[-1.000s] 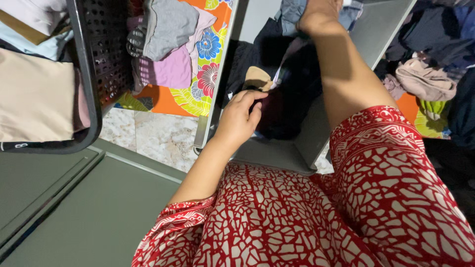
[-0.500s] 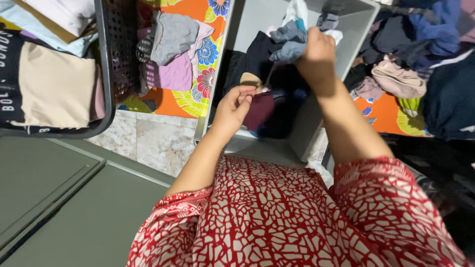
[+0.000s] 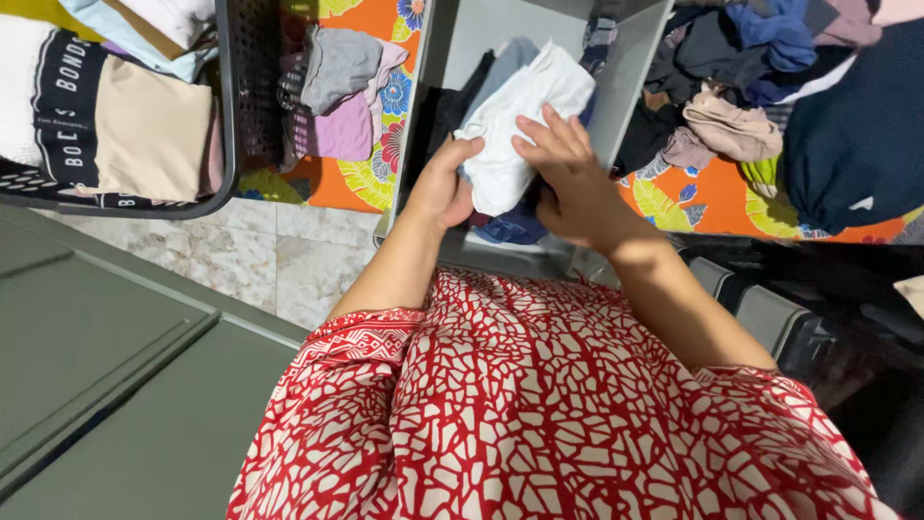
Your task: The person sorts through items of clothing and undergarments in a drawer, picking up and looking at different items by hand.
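Observation:
A folded white cloth [image 3: 515, 120] lies on top of the dark clothes inside a grey open drawer [image 3: 635, 67]. My left hand [image 3: 441, 185] grips the cloth's left edge with curled fingers. My right hand [image 3: 568, 178] rests flat on its lower right part, fingers spread. A blue garment [image 3: 510, 229] shows under the cloth near the drawer's front. Both arms come out of red and white patterned sleeves.
A dark plastic basket [image 3: 226, 116] of folded clothes stands at the left. Loose grey and pink garments [image 3: 337, 96] lie on an orange flowered sheet [image 3: 361, 183]. A heap of dark and beige clothes [image 3: 770, 96] lies at the right. A grey-green surface [image 3: 125, 385] fills the lower left.
My right hand let go of the grey-blue garment it held high and came down onto a white cloth. My left hand left the maroon garment and took the cloth's edge.

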